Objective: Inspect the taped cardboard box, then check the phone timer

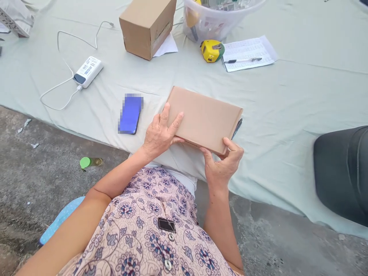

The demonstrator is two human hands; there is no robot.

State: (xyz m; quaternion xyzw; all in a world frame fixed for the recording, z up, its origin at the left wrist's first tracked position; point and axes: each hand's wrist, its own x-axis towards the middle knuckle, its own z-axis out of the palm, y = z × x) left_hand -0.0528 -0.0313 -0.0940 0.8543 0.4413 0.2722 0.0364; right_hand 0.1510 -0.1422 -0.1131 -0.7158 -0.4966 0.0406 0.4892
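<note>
A flat brown cardboard box [205,117] lies on the pale green sheet [287,99] in front of me. My left hand [159,134] grips its near left corner, fingers laid over the top face and thumb beneath. My right hand [222,163] holds the near right corner, with the thumb on the box's edge. A dark thin object [237,127] sticks out at the box's right side; I cannot make out what it is.
A blue phone [130,114] lies left of the box. Farther back are a white power bank [87,71] with cable, a taller cardboard box [147,26], a plastic tub [214,17], a yellow tape measure [212,50] and paper with a pen [248,54]. A dark-clothed knee [342,172] is at right.
</note>
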